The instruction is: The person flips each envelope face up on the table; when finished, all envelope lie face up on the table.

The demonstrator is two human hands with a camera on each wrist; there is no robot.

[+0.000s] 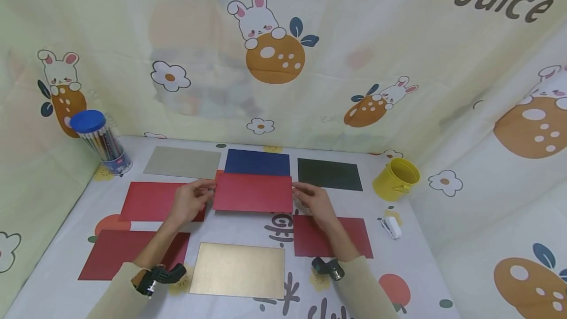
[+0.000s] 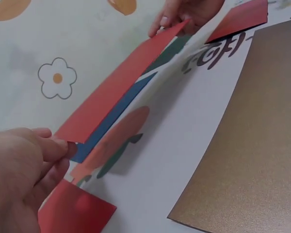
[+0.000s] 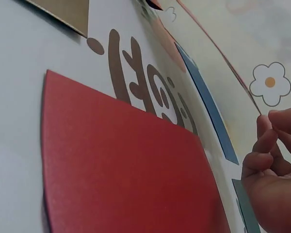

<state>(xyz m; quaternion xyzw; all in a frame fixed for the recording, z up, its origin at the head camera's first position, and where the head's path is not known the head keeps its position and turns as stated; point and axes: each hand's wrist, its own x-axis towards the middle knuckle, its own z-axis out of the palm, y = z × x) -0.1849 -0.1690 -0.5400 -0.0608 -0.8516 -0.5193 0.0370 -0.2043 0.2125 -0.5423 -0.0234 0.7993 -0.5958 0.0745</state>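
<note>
Red card sheet (image 1: 253, 192): held clear of the table (image 1: 248, 225) above its middle, one short edge pinched between thumb and fingertips of the left hand (image 1: 189, 203), the opposite short edge pinched likewise by the right hand (image 1: 315, 202); both grips closed only on the sheet's rim, the sheet stretched flat between them. Directly behind it, toward the table's far edge, a dark blue sheet (image 1: 257, 162), flanked by a grey sheet (image 1: 181, 162) on the left and a dark green sheet (image 1: 329, 174) on the right. Further red sheets lie under the left forearm (image 1: 150, 201), at the near left (image 1: 119, 255) and under the right wrist (image 1: 350, 238). Gold sheet (image 1: 239, 270) at the near edge, centre. Pencil jar with blue lid (image 1: 99, 142) at the far left corner; yellow cup (image 1: 395, 178) at the far right; small white stapler-like item (image 1: 392, 227) at the right edge.
</note>
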